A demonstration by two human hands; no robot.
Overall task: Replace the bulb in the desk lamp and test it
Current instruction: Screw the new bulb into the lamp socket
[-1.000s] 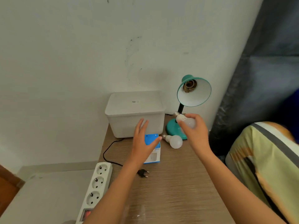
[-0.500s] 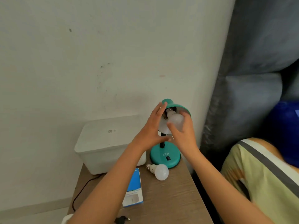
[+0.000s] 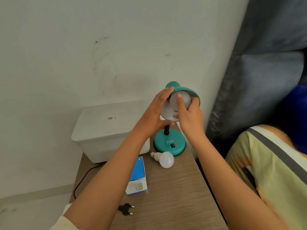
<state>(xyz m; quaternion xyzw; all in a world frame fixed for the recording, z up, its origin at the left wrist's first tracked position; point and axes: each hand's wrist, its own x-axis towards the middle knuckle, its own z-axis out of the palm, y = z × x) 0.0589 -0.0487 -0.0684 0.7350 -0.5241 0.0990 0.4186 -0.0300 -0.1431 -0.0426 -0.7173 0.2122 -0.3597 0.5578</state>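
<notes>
- Wood-grain desk (image 3: 174, 188) stands against a scuffed white wall (image 3: 83, 47); grey curtain (image 3: 265, 63) at its right edge.
- Left hand (image 3: 154, 113) clasps the teal lamp shade (image 3: 184, 89).
- Right hand (image 3: 189, 113) grips the bulb (image 3: 180, 100) inside it.
- Spare bulb (image 3: 164, 159), blue box (image 3: 137, 176), plug (image 3: 126, 209) lie on the desk.

Socket: hidden behind the bulb (image 3: 180, 101) and my hands.
Bulb base: out of sight inside the shade (image 3: 184, 90).
Box (image 3: 137, 175) print: too blurred to read.
Cord (image 3: 83, 177): runs off behind the tabletop (image 3: 174, 188) edge.
Bin (image 3: 109, 130) label: too small to read.
</notes>
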